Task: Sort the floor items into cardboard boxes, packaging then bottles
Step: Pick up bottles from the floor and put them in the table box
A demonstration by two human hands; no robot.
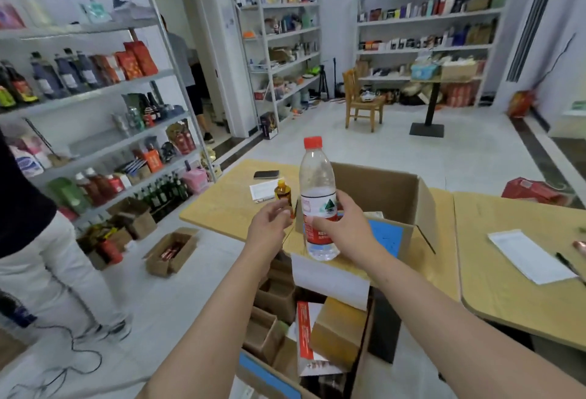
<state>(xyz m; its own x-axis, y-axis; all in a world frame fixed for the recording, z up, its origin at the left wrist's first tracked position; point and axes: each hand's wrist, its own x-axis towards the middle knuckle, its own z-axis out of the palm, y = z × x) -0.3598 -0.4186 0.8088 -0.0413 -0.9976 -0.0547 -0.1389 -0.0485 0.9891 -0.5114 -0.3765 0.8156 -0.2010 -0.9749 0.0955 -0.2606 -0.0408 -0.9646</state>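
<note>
- Packaging looks largely sorted: the lower box (pixel 269 376), below the table's (pixel 222 205) near edge, holds a red-and-white carton (pixel 304 329) and brown cartons (pixel 339 332).
- The bottle stage seems under way. The right hand (pixel 345 224) wraps round the label of the water bottle (pixel 317 195), upright over the near-left corner of the open box (pixel 421 202) on the table.
- The left hand (pixel 269 224) pinches the small amber bottle (pixel 283 195) just left of it.
- The open box shows a blue pack (pixel 385 237); no bottles are visible inside.
</note>
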